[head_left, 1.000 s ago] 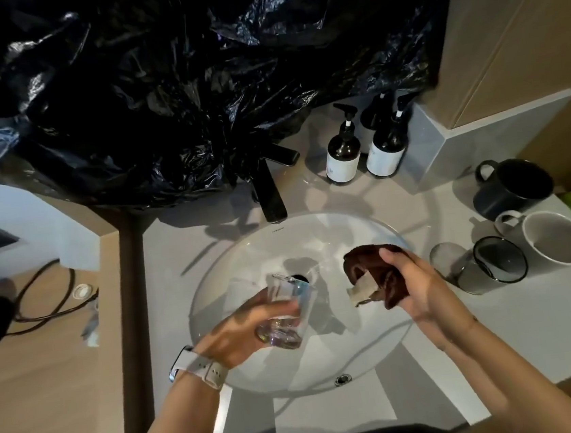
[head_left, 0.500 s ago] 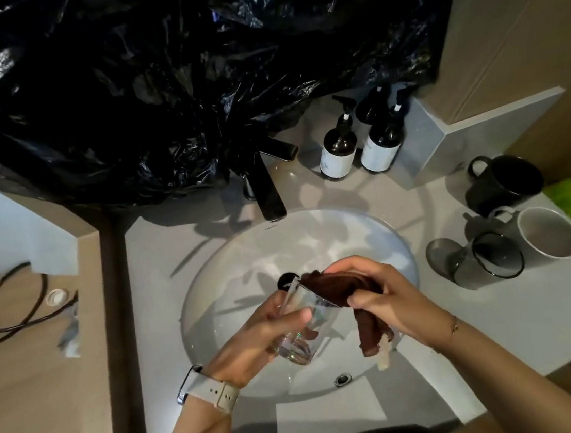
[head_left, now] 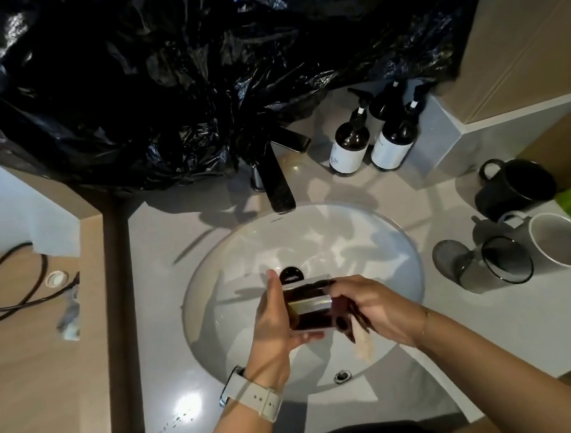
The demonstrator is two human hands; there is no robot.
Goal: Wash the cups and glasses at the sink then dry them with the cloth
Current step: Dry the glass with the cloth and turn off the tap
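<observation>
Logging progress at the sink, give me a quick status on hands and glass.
Left hand grips glass over sink. Right hand pushes brown cloth inside it. Nothing in the way.

- Crumpled black plastic sheeting (head_left: 171, 69) is draped above the counter.
- Two dark pump bottles (head_left: 371, 139) (white-labelled) are stood beside the black faucet (head_left: 274, 182).
- Black cables (head_left: 3, 284) are coiled on the wooden surface at left.
</observation>
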